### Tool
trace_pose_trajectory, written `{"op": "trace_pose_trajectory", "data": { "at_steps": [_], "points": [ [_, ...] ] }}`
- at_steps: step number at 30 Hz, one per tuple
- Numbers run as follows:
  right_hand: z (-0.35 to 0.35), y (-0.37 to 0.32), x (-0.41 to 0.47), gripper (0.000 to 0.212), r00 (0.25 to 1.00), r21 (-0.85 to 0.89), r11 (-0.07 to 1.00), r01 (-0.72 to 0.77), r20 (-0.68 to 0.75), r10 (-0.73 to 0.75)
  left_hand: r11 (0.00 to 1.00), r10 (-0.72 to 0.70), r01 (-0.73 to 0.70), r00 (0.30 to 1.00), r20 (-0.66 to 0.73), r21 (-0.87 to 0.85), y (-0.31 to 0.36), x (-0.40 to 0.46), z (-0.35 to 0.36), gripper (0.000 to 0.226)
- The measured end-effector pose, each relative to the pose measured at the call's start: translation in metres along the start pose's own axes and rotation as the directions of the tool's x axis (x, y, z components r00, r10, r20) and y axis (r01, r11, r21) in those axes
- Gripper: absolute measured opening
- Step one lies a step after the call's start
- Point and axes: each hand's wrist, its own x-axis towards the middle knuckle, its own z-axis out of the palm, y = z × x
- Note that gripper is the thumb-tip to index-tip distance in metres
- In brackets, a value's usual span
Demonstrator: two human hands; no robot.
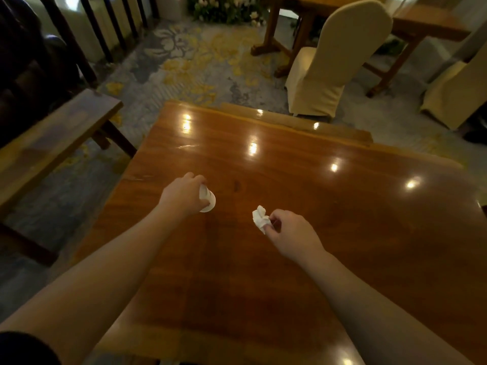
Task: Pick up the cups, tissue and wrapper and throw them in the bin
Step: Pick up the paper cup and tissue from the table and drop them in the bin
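Over the glossy wooden table point(303, 206) my left hand point(181, 194) grips a small white paper cup point(207, 200), which is tilted with its mouth toward the lower right. It may be more than one cup stacked; I cannot tell. To the right, my right hand point(290, 231) pinches a crumpled white tissue point(260, 218) between thumb and fingers, just above the tabletop. No wrapper and no bin show in the head view.
A wooden bench point(52, 143) stands left of the table. Beyond the far edge are a cream-covered chair point(340, 59), a second one point(456, 93) at the right, another wooden table point(411, 19) and patterned carpet point(189, 61).
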Motion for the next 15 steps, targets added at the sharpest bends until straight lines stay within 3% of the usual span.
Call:
{"op": "trace_pose_trajectory", "data": {
  "at_steps": [7,15],
  "points": [
    [-0.026,0.034,-0.049,0.021,0.988,0.054,0.987,0.151,-0.035,-0.149,0.993,-0.101,0.094,0.99,-0.103,-0.072,0.064,-0.112,-0.008,0.061],
    [-0.056,0.095,-0.132,0.018,0.956,0.121,0.949,0.293,-0.021,-0.292,0.947,-0.291,0.246,0.929,-0.229,-0.207,0.163,-0.251,0.0,0.056]
  ]
}}
